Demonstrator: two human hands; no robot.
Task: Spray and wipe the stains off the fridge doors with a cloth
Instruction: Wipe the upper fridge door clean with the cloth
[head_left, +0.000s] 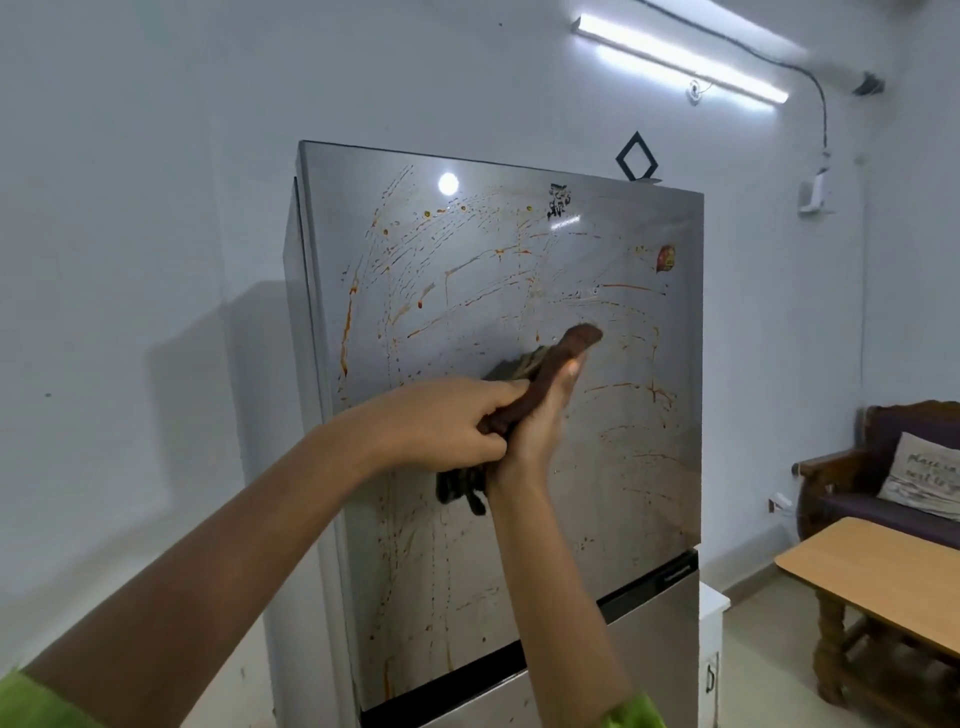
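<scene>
While both my arms are up in front of the fridge, the brown cloth sits between my two hands, just in front of the middle of the upper door. My left hand is closed tight: fingers curled under, thumb on top, gripping the cloth's middle. My right hand stands almost flat, palm turned toward the left one, fingers stretched upward along the cloth. One fingertip shows just beside the strip, and I see no curl round it, though that hand is a little blurred. The cloth's top end pokes up past my right fingers, and a darker bunch of it hangs below both hands, near my right wrist. Whether the cloth is actually touching the steel, I can't tell from here.

The door is a mess! Orange-red stains run in long streaks and drips down the left side, with thin arcs and specks across the whole panel. A round red sticker sits near the upper right edge.

Off to the right are a wooden table and a dark sofa with a pale cushion. A tube light glows on the wall above.
</scene>
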